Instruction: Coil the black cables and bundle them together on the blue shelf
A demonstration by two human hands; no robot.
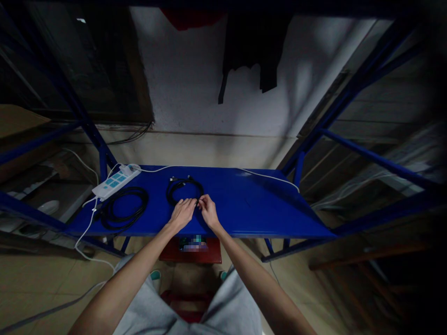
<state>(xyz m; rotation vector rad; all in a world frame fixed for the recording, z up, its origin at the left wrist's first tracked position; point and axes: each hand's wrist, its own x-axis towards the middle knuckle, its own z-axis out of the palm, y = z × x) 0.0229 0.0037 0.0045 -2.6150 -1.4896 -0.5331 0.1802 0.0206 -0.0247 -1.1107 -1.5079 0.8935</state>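
Observation:
A coiled black cable [168,191] lies near the middle of the blue shelf, with connector ends showing along its far side. My left hand [182,212] rests over the near part of this coil, fingers curled together on it. Close beside it, my right hand [208,212] pinches the cable at the coil's near right. The fingertips of both hands almost meet, and the bit of cable between them is partly hidden. To the left lies a second, larger black cable coil [144,204], apart from both hands.
A white power strip [113,184] with blue sockets lies at the shelf's left end, its white cord hanging to the floor. A thin white cable [265,175] runs along the back edge. Blue frame posts flank the shelf [251,209]. Below stands a red stool [209,255].

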